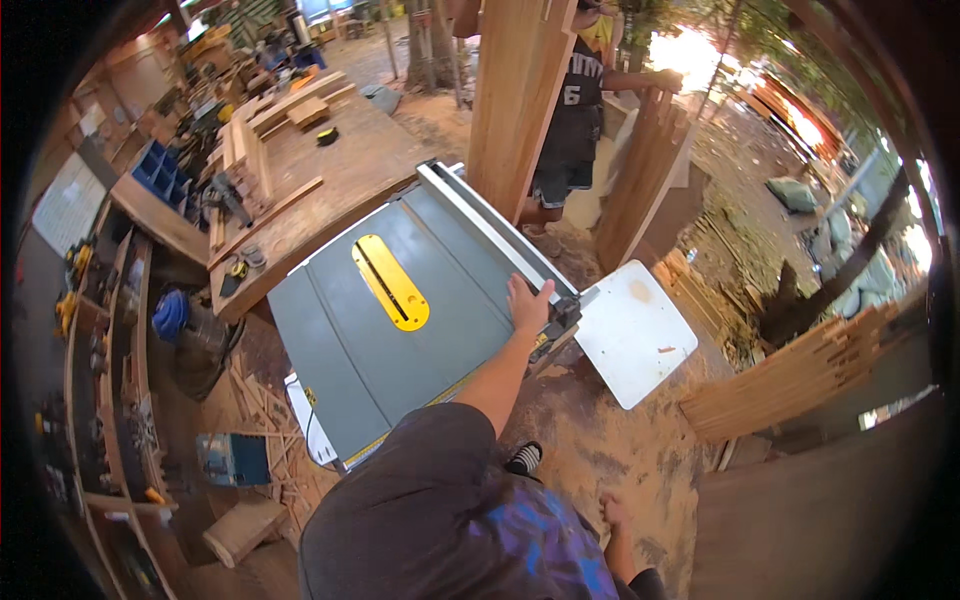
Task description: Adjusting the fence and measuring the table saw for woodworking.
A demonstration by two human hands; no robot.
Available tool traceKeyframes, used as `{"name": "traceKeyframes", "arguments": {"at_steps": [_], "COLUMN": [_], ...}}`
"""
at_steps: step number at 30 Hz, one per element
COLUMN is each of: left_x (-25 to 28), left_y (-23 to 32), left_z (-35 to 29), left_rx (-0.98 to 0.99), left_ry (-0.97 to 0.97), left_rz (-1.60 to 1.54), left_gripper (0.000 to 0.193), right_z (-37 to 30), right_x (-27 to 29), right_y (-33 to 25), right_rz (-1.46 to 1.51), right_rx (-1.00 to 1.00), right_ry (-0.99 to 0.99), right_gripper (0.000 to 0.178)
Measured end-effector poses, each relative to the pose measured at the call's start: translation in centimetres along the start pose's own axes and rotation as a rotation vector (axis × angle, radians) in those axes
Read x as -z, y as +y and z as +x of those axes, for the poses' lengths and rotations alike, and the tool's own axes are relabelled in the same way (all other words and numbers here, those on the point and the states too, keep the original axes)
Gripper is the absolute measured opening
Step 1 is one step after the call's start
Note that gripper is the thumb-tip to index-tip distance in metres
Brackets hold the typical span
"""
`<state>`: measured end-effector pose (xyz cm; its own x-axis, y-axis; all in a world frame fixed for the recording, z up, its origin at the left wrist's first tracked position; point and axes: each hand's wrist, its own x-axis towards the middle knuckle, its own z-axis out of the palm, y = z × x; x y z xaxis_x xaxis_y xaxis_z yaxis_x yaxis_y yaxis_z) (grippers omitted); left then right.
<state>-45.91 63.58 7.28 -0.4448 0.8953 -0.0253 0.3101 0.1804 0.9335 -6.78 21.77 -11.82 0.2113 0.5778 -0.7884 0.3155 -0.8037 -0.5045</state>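
My left hand (529, 303) is closed over the near end of the silver rip fence (490, 232) on a table saw (335, 325), its thumb and fingers on either side. The saw has a grey top and a yellow throat plate (390, 283) with a dark slot; I see no raised blade in it. Low beside my body hangs my right hand (612, 510), small in view, with loosely bent fingers and nothing visible in it. A white panel (637, 335) lies just right of the fence's near end.
Past the saw, a person (575, 110) stands between an upright wooden panel (515, 100) and a second one (645, 180), one hand on the latter. Left is a workbench (375, 150) with boards and a tape measure (327, 137). Wood offcuts (265, 410) litter the floor.
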Motion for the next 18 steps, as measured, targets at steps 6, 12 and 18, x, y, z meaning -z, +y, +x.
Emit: {"name": "traceKeyframes", "arguments": {"at_steps": [6,12,18], "left_x": [5.9,10.7,13.6], "left_y": [-4.9,-2.8,-9.9], "left_z": [2.5,-15.3,-22.3], "left_rx": [-0.038,0.011,-0.321], "left_ry": [-0.079,-0.779,-1.55], "left_rz": [-0.172,-0.145,0.144], "left_gripper": [0.085,0.064,0.056], "right_z": [-4.9,-13.9,-14.2], "right_x": [2.4,-4.3,-10.3], "right_y": [18.2,15.6,12.5], "right_rz": [-0.036,0.552,0.229], "right_rx": [-0.204,-0.324,-0.18], "right_ry": [-0.086,0.379,0.136], "right_gripper": [0.042,0.033,0.021]}}
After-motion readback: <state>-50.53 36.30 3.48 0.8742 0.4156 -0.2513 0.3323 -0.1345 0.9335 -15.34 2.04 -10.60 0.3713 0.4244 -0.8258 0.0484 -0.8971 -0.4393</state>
